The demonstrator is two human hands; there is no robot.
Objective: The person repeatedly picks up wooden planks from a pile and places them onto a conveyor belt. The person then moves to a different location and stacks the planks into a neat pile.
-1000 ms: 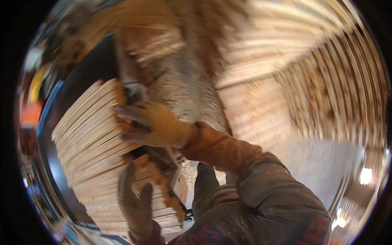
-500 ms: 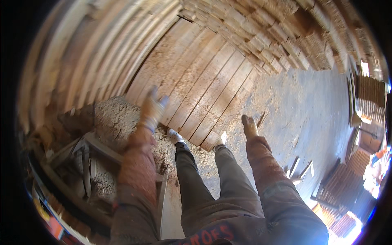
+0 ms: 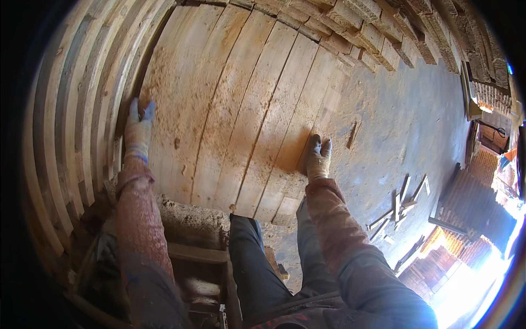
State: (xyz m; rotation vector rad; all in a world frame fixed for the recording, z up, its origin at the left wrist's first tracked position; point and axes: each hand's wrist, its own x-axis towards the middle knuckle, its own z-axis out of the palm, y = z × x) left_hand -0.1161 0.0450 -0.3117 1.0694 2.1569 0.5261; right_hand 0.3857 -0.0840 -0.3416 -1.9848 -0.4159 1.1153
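Lying between the hands: a layer of pale planks [image 3: 241, 120], set side by side and dusted with shavings, spreads ahead of the worker's legs [image 3: 253, 255].
Left hand [image 3: 139, 129]: gloved, it reaches to the planks' left edge, thumb and fingers parted; nothing shows in its hold, and contact cannot be told.
Right hand [image 3: 318, 160]: gloved, it sits at the planks' right edge, digits slightly apart, with no visible hold; touch is likewise unclear.
Slat stack [image 3: 82, 109]: rises just left of the left hand.
Timber pile [image 3: 408, 35]: stands beyond the planks, upper right.
Grey floor [image 3: 416, 115]: stretches rightward under scattered wood scraps [image 3: 397, 208].
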